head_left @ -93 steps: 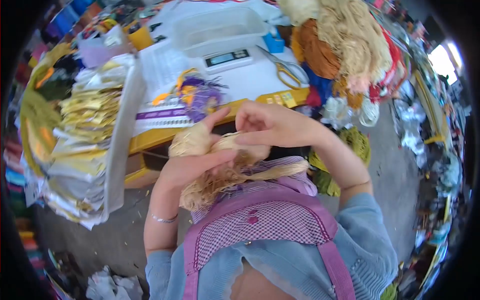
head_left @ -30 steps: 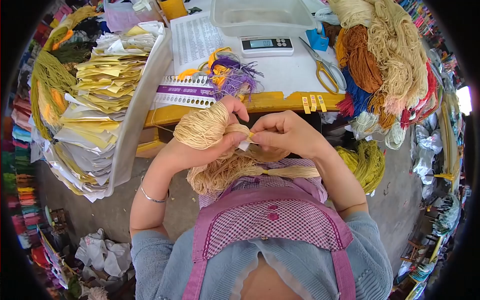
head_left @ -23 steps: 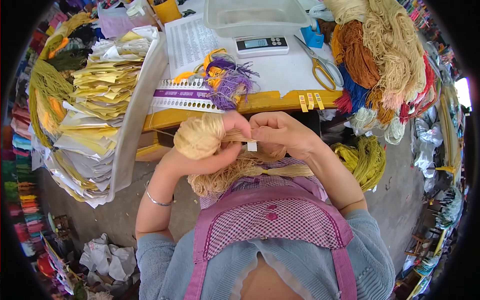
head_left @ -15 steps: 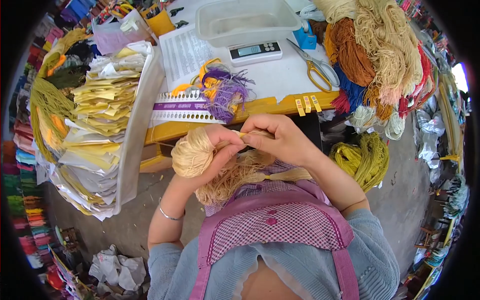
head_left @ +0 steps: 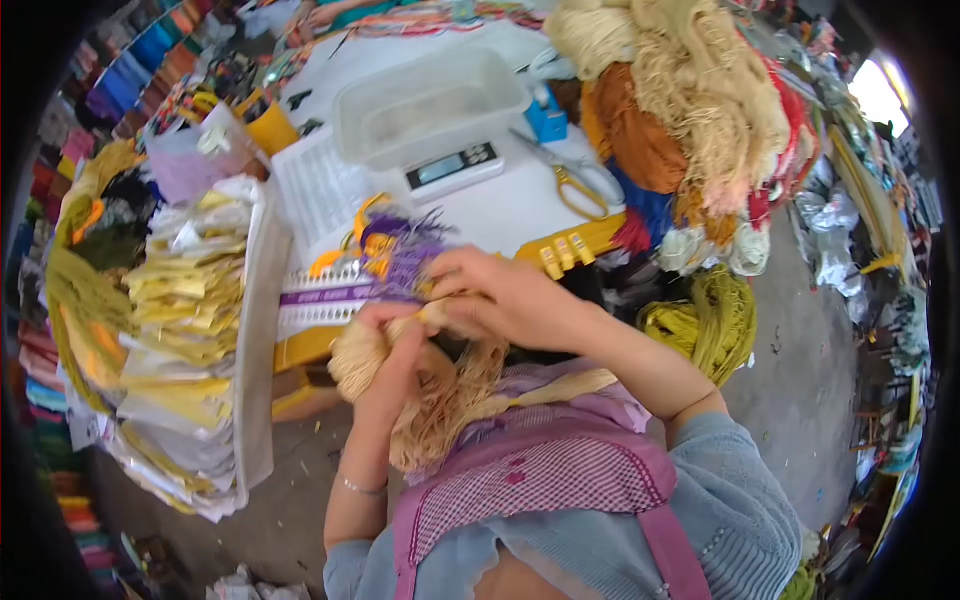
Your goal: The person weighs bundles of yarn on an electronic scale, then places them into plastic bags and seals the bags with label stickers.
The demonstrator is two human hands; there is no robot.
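My left hand (head_left: 392,362) is closed around a bundle of cream yarn (head_left: 357,360), whose rounded end bulges out on the left. My right hand (head_left: 495,297) meets it at the bundle's narrow part, its fingers bent over the yarn and slightly blurred. More loose cream yarn (head_left: 445,420) hangs below the hands, against the checked apron (head_left: 560,468). Just beyond my fingers lies a purple and orange yarn bundle (head_left: 405,255) on a white and purple punched card (head_left: 325,296).
A crate of yellow packets (head_left: 262,330) stands left. On the table are a clear tub (head_left: 430,110), a scale (head_left: 454,170), scissors (head_left: 578,190) and a blue dispenser (head_left: 546,118). Yarn skeins (head_left: 720,110) are heaped right. Another person's hand (head_left: 325,14) shows at the far edge.
The view has shifted and turned, with more of the table's far side showing. Both hands remain on the cream bundle, now nearer the purple yarn; the right hand's fingers have lifted and spread over it.
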